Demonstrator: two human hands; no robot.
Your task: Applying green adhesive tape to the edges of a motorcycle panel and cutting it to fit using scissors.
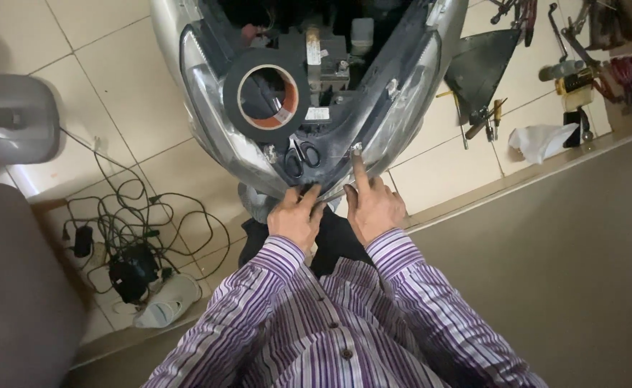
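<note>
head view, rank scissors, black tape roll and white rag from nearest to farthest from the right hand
From the right hand:
1. Scissors, just above-left, lying on the headlight unit.
2. Black tape roll, higher up on the left.
3. White rag, far right on the tiled floor.

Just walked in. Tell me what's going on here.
A person in a striped purple shirt is bent over a vehicle headlight unit set on the tiled floor. The left hand grips its near tip, while the right hand stretches its index finger up along the inner edge. A roll of black tape and black-handled scissors lie inside the housing. Hand tools are scattered on the floor to the right, tangled cables to the left.
</note>
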